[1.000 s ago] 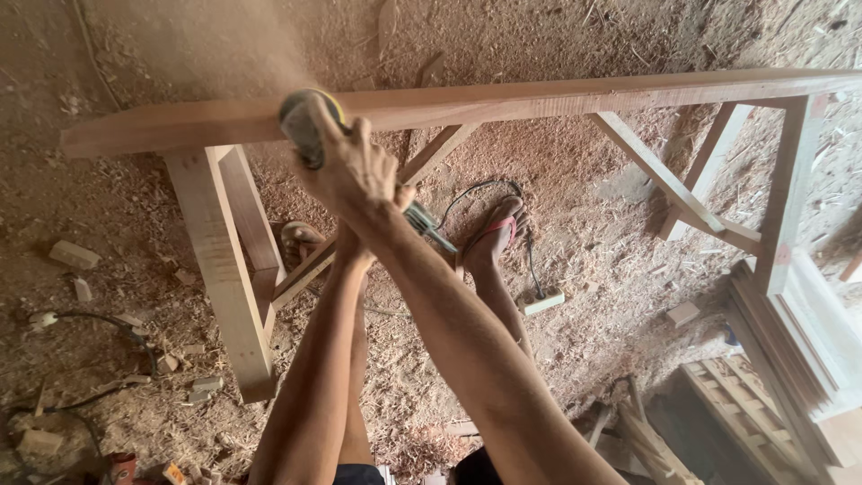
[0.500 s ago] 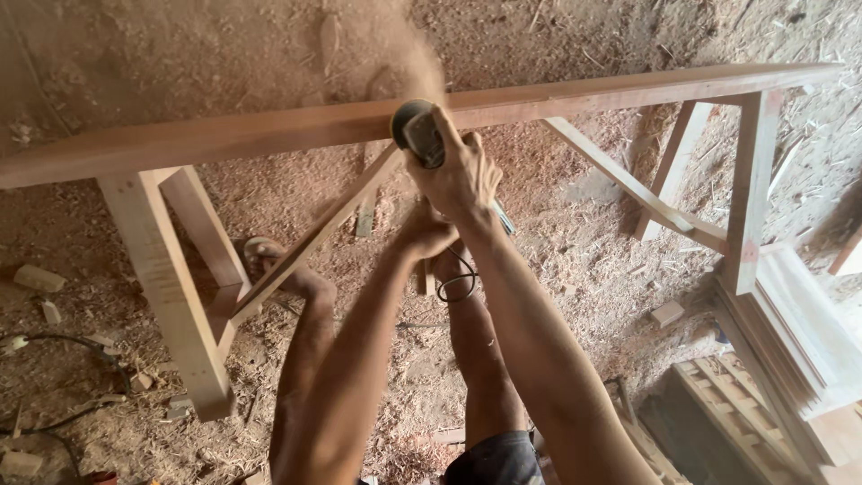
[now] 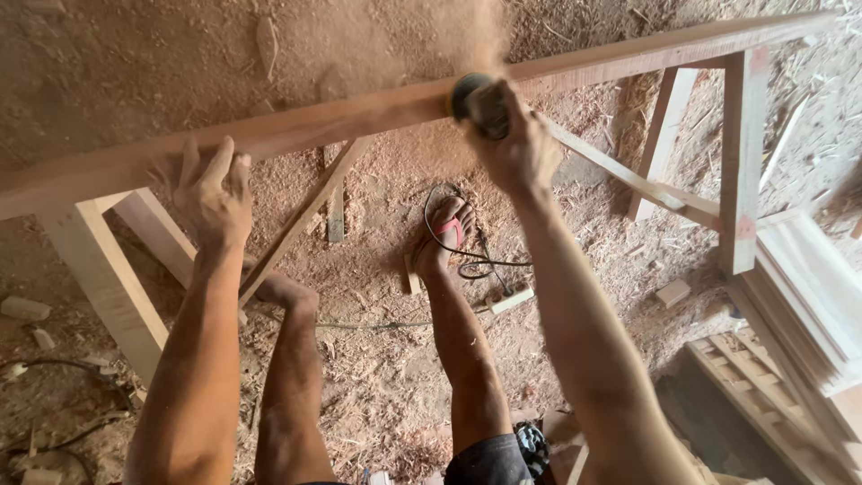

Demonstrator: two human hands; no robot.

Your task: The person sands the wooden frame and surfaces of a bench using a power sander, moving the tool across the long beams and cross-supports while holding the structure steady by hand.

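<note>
We looked down on a long wooden beam [image 3: 359, 117] lying across trestle legs [image 3: 742, 162] above a floor thick with sawdust [image 3: 377, 377]. Our right hand [image 3: 521, 153] was closed around a round power sander [image 3: 476, 103], pressing it to the beam's near edge, dust spraying upward. Our left hand [image 3: 214, 193] lay spread open on the beam, apparently bracing it against the push. A cord [image 3: 476, 256] trailed by our sandalled foot [image 3: 444, 238].

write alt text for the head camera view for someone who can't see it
Seen from above, a person's right hand presses a round power sander against a long wooden beam on wooden trestles, throwing up dust, while the left hand rests flat on the beam. Below are bare legs, a cable and a sawdust-covered floor.
</note>
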